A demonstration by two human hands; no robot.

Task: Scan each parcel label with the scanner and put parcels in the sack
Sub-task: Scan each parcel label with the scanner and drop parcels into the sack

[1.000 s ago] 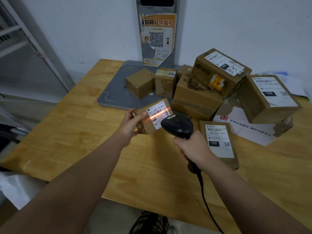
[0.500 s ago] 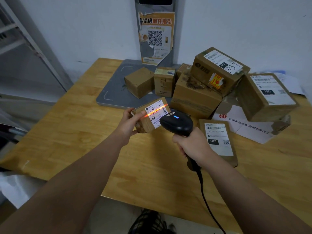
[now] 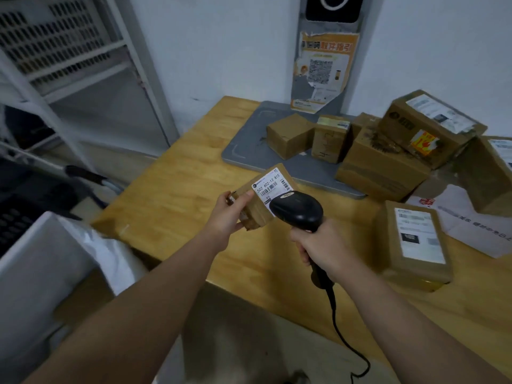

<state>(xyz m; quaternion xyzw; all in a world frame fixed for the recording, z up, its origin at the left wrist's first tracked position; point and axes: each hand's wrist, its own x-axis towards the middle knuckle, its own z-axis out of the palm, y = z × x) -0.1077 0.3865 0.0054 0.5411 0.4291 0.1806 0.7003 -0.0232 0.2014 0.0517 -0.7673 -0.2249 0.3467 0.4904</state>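
A small parcel (image 3: 264,199) is held above the wooden table (image 3: 171,195) in the left hand (image 3: 230,216), gripped at its near end between thumb and curled fingers, with its white label (image 3: 273,184) turned upward. A black scanner (image 3: 297,209) is gripped by its handle in the right hand (image 3: 318,249), all fingers wrapped round it, and its head is pointed at the label from just beside the parcel, covering the label's lower corner. The scanner's cable (image 3: 342,331) is seen trailing down past the table's near edge.

Further parcels are stacked at the back of the table, to the right: a small box (image 3: 289,135) is set on a grey tray (image 3: 246,146), with larger boxes piled beside it. A flat parcel (image 3: 415,246) is laid label-up on the table to the right of the scanner hand.

A white sack (image 3: 102,248), blurred, is seen at the lower left, off the table's corner. A torn orange poster (image 3: 322,70) is fixed on the wall behind, and metal shelving (image 3: 69,51) is visible at the upper left.
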